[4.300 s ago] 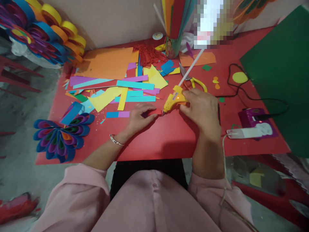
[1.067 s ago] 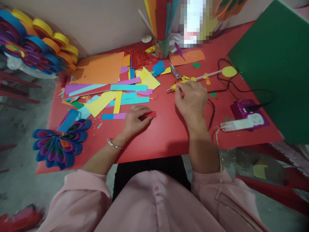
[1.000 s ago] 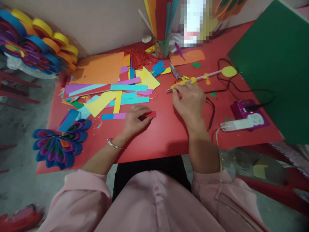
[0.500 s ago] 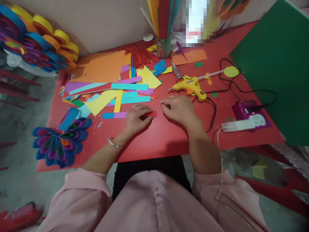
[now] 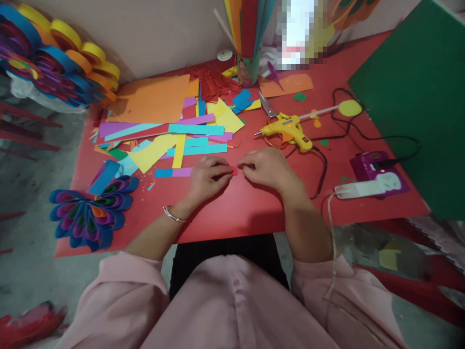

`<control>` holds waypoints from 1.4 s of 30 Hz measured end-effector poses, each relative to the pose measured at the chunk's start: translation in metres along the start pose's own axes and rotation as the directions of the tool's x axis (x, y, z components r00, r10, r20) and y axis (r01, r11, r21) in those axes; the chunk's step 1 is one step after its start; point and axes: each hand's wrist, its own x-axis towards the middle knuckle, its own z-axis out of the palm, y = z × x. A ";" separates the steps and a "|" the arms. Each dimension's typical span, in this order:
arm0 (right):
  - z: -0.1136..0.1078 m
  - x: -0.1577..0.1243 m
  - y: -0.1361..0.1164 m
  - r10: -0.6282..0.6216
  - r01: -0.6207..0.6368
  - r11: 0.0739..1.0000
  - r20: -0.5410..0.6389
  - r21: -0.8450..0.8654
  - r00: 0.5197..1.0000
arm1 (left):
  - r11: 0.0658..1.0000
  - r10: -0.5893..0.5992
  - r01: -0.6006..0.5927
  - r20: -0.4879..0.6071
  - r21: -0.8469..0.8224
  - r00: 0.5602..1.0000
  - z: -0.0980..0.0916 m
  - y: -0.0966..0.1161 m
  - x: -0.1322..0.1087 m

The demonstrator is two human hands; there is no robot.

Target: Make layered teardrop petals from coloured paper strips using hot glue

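Observation:
A layered paper strip lies on the red table, its blue end (image 5: 164, 173) and purple part (image 5: 181, 172) showing left of my left hand (image 5: 209, 178). My left fingers are closed over its middle and press it down, hiding that stretch. At the other side a short red end (image 5: 235, 170) sticks out. My right hand (image 5: 269, 168) is pinched just beside this red end; what its fingertips hold, if anything, is too small to tell. Beyond the right hand lies a yellow glue gun (image 5: 286, 130) with its nozzle pointing left.
Loose paper strips (image 5: 196, 129) and an orange sheet (image 5: 148, 99) cover the back left. A looped paper flower (image 5: 92, 211) sits at the left front. Scissors (image 5: 268, 106) lie behind the glue gun. A purple power box (image 5: 368, 162) with cords and a green board (image 5: 410, 116) stand right.
My right hand has shifted left, bringing its pinched fingertips up to the strip's red end. The left hand keeps its place on the strip.

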 end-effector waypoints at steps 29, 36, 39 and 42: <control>0.005 0.015 -0.009 0.379 -0.385 0.917 0.070 0.105 0.923 | 0.999 -0.028 0.027 0.036 0.031 0.999 0.001 0.002 -0.002; 0.011 0.017 -0.009 0.400 -0.402 0.913 0.041 0.072 0.916 | 0.999 -0.009 0.008 0.018 0.046 1.000 0.001 0.003 -0.002; 0.012 0.017 -0.009 0.403 -0.404 0.912 0.037 0.063 0.915 | 0.999 -0.021 0.020 0.026 0.043 0.999 0.001 0.003 -0.002; 0.012 0.017 -0.011 0.406 -0.407 0.911 0.027 0.067 0.914 | 0.999 -0.021 0.020 0.030 0.037 0.999 0.001 0.004 -0.002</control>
